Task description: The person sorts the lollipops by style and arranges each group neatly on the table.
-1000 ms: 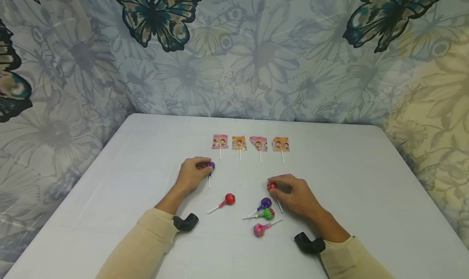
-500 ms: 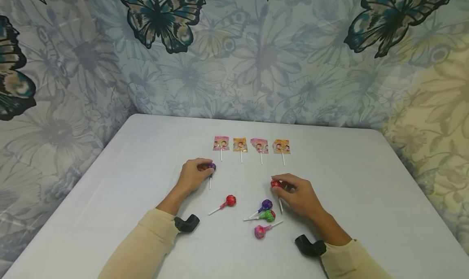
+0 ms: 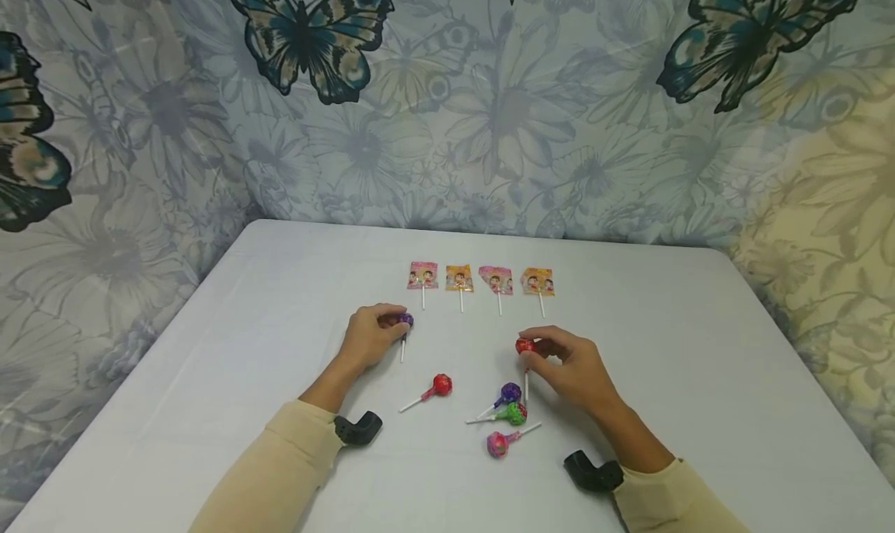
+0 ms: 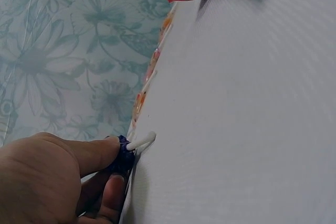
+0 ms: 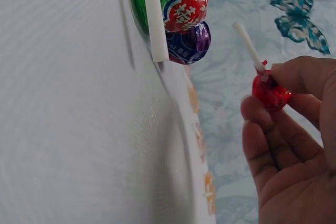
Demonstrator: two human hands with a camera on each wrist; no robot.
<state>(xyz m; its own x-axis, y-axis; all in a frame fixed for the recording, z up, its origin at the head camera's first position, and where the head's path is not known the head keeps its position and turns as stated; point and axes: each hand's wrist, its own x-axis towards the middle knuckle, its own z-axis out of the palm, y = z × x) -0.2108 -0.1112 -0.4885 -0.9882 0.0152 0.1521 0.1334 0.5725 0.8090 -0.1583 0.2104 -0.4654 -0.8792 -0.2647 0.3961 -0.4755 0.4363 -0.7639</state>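
My left hand (image 3: 368, 336) pinches a purple-wrapped lollipop (image 4: 126, 157) by its candy head, low over the table, its white stick toward me. My right hand (image 3: 569, 364) holds a red lollipop (image 5: 270, 92) between thumb and fingers, stick pointing toward me. Between the hands lies another red lollipop (image 3: 442, 384), its stick to the lower left. Close below the right hand, a purple lollipop (image 3: 511, 393) and a green lollipop (image 3: 516, 414) lie side by side. Nearer to me rests a pink lollipop (image 3: 497, 444), stick to the upper right.
A row of flat-wrapped lollipops stretches across the back: a pink packet (image 3: 423, 275), an orange packet (image 3: 459, 278), a second pink packet (image 3: 496, 280) and a second orange packet (image 3: 538, 281). The white table (image 3: 294, 261) ends at a floral, butterfly-patterned backdrop (image 3: 503, 113).
The red lollipop in my right hand has turned, its stick swinging from slanting lower right to nearly straight toward me. My left hand keeps its grip on the purple one with little movement.
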